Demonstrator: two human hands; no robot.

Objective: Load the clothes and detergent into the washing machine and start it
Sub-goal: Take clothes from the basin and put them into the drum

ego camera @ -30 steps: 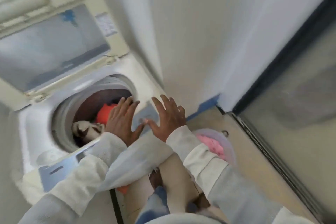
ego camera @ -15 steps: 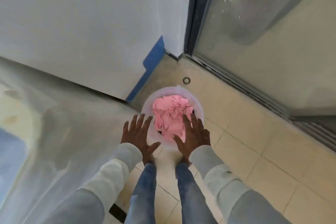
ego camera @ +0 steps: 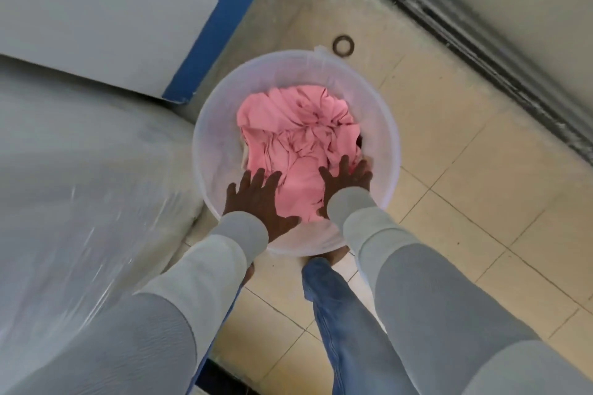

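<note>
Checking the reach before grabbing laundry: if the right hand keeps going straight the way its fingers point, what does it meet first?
Probably the crumpled pink cloth in the round translucent plastic bucket. The right hand may touch it already; depth is unclear.

From where I stand there is no writing, label, brand, number or sign to be read anywhere. The translucent bucket [ego camera: 295, 74] shows bare plastic, and the pink cloth [ego camera: 298, 141] lying in it carries no print or tag that I can make out.
</note>
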